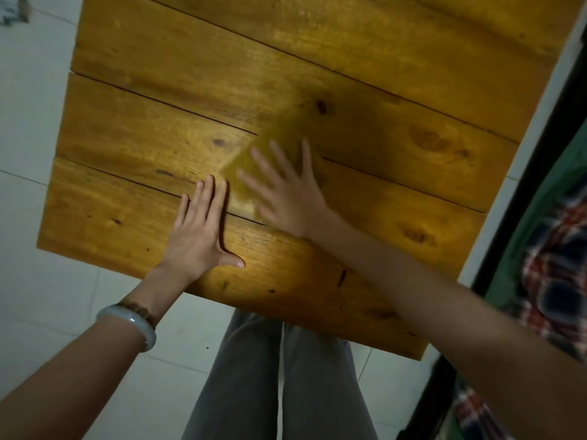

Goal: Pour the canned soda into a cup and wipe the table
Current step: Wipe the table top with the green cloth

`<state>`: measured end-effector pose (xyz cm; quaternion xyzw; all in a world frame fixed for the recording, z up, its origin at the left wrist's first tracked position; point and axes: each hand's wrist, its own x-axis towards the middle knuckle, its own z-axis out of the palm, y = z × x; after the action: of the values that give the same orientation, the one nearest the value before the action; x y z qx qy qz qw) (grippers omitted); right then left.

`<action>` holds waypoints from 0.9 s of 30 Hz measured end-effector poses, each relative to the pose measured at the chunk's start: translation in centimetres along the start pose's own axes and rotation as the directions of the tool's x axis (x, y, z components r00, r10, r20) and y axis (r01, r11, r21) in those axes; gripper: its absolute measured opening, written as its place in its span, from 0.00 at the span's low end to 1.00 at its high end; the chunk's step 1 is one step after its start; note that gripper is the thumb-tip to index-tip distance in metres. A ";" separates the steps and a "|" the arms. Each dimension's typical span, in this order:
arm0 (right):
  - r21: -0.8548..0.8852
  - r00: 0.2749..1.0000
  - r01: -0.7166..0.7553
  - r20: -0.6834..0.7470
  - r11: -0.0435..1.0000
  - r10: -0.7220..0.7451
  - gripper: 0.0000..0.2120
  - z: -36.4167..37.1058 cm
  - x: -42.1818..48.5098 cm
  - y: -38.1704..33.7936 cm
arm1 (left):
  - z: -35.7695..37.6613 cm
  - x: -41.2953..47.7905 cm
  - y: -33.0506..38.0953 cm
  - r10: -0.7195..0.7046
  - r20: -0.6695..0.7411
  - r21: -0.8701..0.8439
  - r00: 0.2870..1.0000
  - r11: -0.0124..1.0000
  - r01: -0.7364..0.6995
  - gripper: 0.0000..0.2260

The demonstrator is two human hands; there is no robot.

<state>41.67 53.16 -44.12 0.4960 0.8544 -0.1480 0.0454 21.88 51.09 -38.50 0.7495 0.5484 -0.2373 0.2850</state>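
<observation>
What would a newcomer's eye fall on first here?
The blurred right hand, fingers spread, presses a yellowish cloth at the middle of the wooden table. The left hand lies flat beside it, nearer the table's front edge, a pale bangle on its wrist.

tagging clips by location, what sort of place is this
Most likely a room in a home, though little shows: a plank wooden table stands on a white tiled floor, and plaid fabric lies at the right edge, perhaps bedding.
</observation>
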 end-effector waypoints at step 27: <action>-0.001 0.974 -0.226 0.010 0.974 0.226 0.27 3.1 -12.2 -4.0 | 0.3 -0.1 0.2 0.000 -0.009 0.066 1.000 0.998 0.000 0.66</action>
<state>44.16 40.21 -43.51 0.5891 0.7923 -0.1444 0.0663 21.99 50.78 -38.63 0.7596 0.5415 -0.2520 0.2575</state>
